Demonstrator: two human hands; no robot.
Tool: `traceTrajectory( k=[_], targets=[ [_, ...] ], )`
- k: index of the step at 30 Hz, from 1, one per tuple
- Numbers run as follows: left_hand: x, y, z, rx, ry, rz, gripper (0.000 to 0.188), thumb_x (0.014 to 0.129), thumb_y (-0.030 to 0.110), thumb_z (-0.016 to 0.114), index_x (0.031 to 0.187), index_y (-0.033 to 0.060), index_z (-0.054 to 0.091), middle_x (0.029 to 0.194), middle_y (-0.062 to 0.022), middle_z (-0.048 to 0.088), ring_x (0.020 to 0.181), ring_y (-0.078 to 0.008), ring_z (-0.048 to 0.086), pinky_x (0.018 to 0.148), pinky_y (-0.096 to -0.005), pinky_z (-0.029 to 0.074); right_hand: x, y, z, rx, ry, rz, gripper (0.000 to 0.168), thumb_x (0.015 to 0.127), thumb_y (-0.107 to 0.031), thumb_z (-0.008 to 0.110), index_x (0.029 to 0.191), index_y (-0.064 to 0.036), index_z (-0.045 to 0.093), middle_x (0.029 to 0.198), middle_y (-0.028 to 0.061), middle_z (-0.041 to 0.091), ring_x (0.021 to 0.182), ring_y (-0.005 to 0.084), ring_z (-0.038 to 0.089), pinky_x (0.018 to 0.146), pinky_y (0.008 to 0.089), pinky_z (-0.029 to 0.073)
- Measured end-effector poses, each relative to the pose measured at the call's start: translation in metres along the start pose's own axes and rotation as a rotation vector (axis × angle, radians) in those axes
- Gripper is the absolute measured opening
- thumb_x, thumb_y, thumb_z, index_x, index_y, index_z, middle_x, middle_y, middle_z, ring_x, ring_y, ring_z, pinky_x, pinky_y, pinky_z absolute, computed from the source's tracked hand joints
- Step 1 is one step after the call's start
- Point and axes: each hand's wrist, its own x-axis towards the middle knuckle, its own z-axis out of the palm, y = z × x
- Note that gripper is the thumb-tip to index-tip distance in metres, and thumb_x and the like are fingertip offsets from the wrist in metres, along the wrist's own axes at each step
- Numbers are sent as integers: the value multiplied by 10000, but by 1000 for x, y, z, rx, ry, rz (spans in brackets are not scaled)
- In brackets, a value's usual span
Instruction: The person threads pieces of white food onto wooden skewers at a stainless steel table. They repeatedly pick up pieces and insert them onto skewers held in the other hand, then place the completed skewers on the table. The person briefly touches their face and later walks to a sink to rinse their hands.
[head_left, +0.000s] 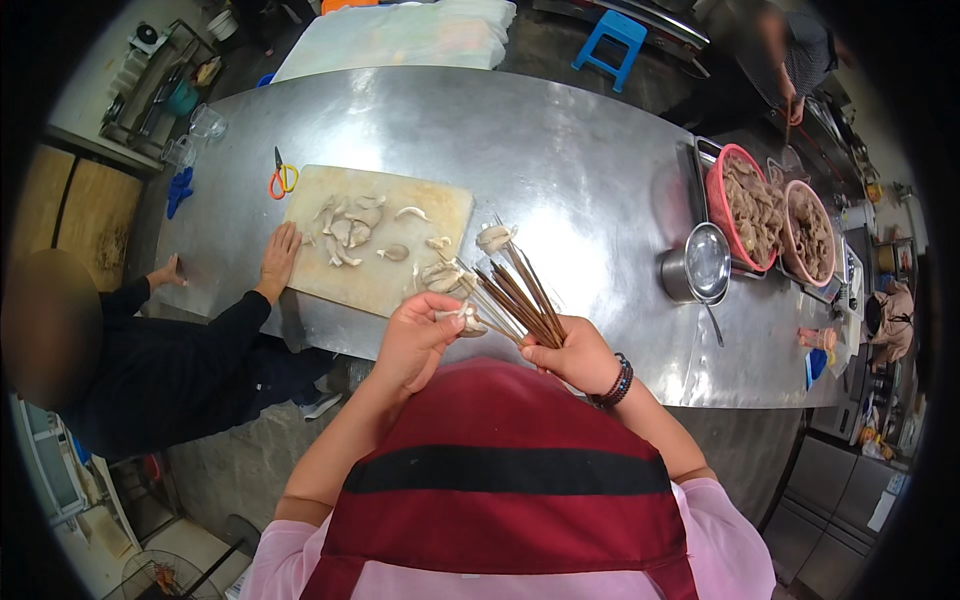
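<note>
Between its thumb and fingers my left hand (421, 334) pinches a pale oyster mushroom piece (471, 321), which touches the end of a thin skewer. A bundle of brown skewers (517, 304) is gripped in my right hand (574, 356), points fanned toward the far left. Mushroom pieces on skewers (448, 277) lie just beyond my left hand, near the corner of the cutting board (442, 196). Another threaded mushroom piece (496, 238) is at the far end of the skewers. Loose oyster mushroom pieces (352, 225) are spread on the board.
A co-worker's hand (280, 251) rests at the board's left edge. Scissors (282, 176) lie beyond it on the metal table (600, 157). To the right stand a metal pot (697, 264) and pink baskets (721, 217) of mushrooms. Another person stands at the far right.
</note>
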Motion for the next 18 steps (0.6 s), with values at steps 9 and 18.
traceTrajectory(
  k=[9,18],
  targets=[
    [2,-13,0,40,-29,-75,162,858,-60,616,1008,-8,583,1012,-145,647,934,-205,631,873,-338,508,4,-2,4,48,-12,79,74,846,-43,658,879,-4,605,696,11,588,597,74,546,567,233,457],
    [64,-62,-49,-9,105,-306,146,870,13,630,1007,10,578,998,-95,631,925,-181,610,854,-323,487,67,49,-19,2,22,237,141,890,-143,630,926,-7,622,725,59,651,515,102,584,463,215,446]
  ],
)
